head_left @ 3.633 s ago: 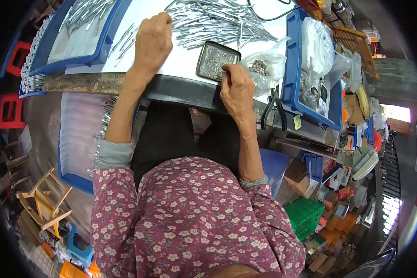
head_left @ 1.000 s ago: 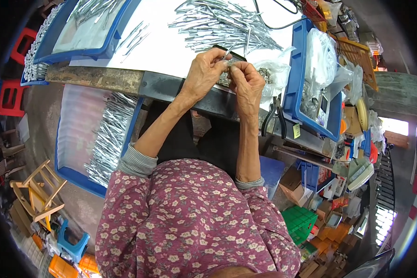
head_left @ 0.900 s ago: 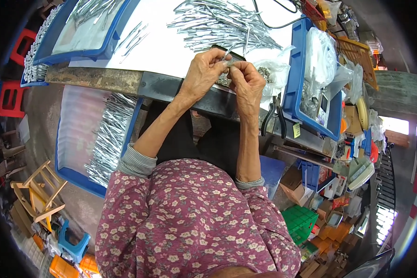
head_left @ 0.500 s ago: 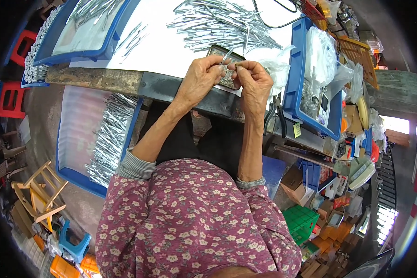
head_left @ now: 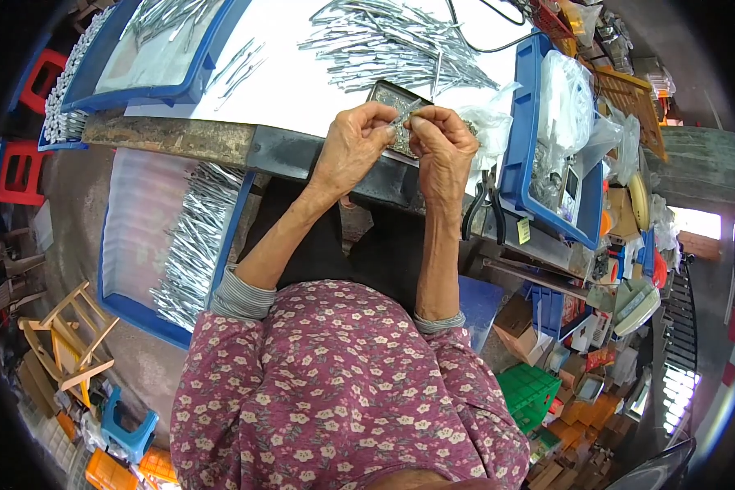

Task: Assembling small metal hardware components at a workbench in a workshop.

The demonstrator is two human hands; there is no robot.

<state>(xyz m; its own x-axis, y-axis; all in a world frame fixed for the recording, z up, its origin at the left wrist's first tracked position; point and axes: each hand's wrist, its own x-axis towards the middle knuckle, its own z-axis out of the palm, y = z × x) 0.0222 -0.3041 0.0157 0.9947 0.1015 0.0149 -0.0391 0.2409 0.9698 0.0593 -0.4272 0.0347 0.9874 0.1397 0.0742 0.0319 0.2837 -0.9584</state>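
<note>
My left hand (head_left: 353, 149) and my right hand (head_left: 444, 151) meet fingertip to fingertip at the table's front edge. Between the left thumb and forefinger is a thin silver metal piece (head_left: 412, 109), mostly covered by the fingers. The right thumb and forefinger are pinched at its other end; whatever small thing they hold is hidden. Directly beneath lies a small dark-rimmed tray (head_left: 381, 86) of tiny metallic bits. Beyond it a large heap of similar slender silver pieces (head_left: 392, 45) covers the white table top (head_left: 282, 90).
On the right, a blue bin (head_left: 510, 167) holds clear plastic bags, with black-handled pliers (head_left: 487, 208) hanging nearby. A blue tray (head_left: 200, 69) stands at the left. Below the table, another blue tray (head_left: 131, 306) contains more silver pieces. A dark cable (head_left: 498, 49) crosses the back.
Both hands stay at nearly the same place. The silver piece, which stuck up from the left fingers, now tilts toward the right hand, and the left fingertips have shifted slightly lower.
</note>
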